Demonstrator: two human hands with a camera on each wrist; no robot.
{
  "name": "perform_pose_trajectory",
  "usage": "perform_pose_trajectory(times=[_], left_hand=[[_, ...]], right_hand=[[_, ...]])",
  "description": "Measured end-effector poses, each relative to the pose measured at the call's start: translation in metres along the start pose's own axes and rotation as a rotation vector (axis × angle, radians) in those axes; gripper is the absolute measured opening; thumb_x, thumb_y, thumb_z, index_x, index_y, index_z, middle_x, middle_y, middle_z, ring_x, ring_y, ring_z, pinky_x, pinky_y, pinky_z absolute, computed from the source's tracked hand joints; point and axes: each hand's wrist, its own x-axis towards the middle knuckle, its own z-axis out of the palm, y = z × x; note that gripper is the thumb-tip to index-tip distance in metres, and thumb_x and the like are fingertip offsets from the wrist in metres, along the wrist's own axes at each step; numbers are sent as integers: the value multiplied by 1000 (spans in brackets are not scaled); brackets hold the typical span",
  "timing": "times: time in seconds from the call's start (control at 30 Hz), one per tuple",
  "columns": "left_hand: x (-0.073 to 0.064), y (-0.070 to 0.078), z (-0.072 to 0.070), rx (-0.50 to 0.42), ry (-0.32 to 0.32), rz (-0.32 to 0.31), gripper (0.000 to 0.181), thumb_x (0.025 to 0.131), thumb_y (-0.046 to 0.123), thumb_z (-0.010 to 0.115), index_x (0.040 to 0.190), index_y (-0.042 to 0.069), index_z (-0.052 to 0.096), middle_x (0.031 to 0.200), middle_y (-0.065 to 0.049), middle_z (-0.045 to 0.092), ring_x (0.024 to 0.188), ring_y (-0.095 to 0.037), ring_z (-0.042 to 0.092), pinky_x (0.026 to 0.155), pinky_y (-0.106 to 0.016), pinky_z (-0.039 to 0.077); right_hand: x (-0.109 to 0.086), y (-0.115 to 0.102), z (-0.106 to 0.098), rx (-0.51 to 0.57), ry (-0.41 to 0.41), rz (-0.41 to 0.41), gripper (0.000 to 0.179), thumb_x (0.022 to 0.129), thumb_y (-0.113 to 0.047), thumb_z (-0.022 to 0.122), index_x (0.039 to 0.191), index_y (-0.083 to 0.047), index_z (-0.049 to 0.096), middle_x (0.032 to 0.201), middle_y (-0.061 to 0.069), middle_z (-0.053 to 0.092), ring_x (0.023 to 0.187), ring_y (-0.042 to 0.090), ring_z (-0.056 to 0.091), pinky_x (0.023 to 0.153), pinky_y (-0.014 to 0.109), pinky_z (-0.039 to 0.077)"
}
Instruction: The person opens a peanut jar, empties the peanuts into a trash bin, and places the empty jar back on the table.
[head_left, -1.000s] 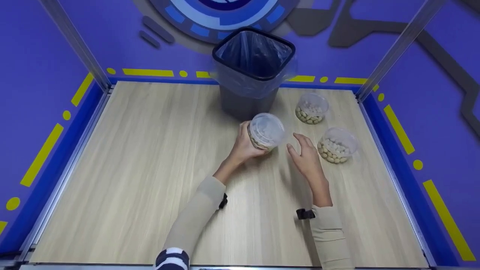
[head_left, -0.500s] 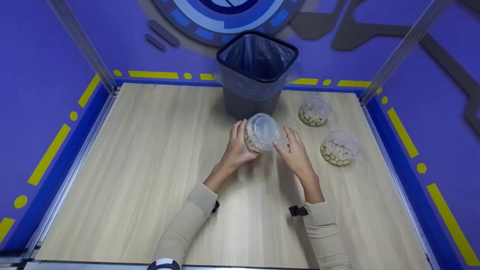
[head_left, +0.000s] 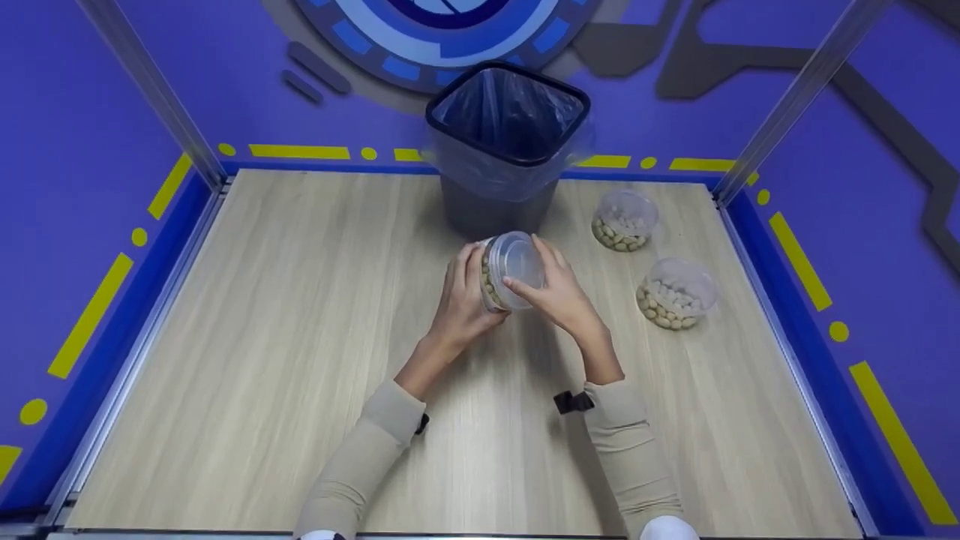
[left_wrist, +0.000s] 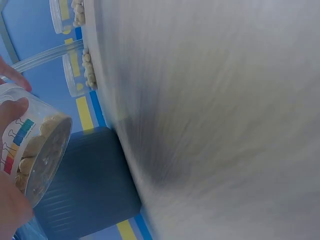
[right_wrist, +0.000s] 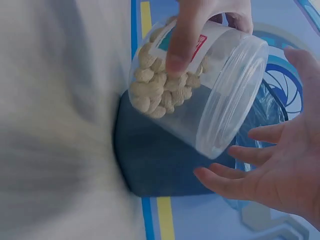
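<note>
My left hand point(head_left: 459, 304) grips a clear, round plastic jar point(head_left: 491, 281) by its side, above the table and tilted with its lid to the right. Pale nuts point(right_wrist: 155, 92), which look like peanuts in their shells, lie inside toward its base. A label with coloured blocks point(left_wrist: 19, 137) is on its wall. My right hand point(head_left: 562, 296) is at the translucent lid point(right_wrist: 232, 97), fingers spread around its rim. In the right wrist view its fingertips are at the rim's edge, with the thumb slightly apart from it.
Behind the jar stands a dark bin point(head_left: 495, 202) lined with a clear bag. Two clear tubs of nuts, a far tub point(head_left: 624, 221) and a nearer tub point(head_left: 676, 294), stand at the right of the wooden table point(head_left: 300, 337). Blue walls point(head_left: 172, 67) enclose the table.
The jar has moved slightly left and tilted further, its lid turning toward the right. My right hand has moved left from beside the nearer tub to the lid.
</note>
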Motion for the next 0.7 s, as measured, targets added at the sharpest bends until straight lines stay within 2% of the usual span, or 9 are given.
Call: perform_pose_trajectory(times=[0.17,0.33,0.53,0.7], left_hand=[[-2,0,-8,77,14,62,108,61,29,95,147,-6,39,149,-23,41,141,-38,38,121,-46,30],[-4,1,-13,170,-15,117,113,59,26,98,148,-7,36,152,-25,41,142,-42,37,123,-47,27],[-5,-1,-16,165,-42,125,111,59,25,98,147,-4,38,152,-22,42,144,-39,35,124,-49,23],[-4,-2,-14,164,-64,125,114,58,27,99,148,-4,37,153,-23,40,145,-42,34,122,-56,23]], right_hand=[[5,-7,5,-5,-33,24,109,84,-51,77,163,-6,16,162,24,22,148,41,27,118,58,28],[4,-9,8,-2,-75,41,117,81,-53,80,164,-11,9,164,24,17,150,43,21,119,61,26],[4,-6,12,15,-71,12,116,79,-48,82,163,-7,14,163,24,20,149,40,24,119,57,27],[4,-5,13,-2,-65,-16,113,77,-44,84,161,-6,19,161,24,24,146,40,30,117,57,31]])
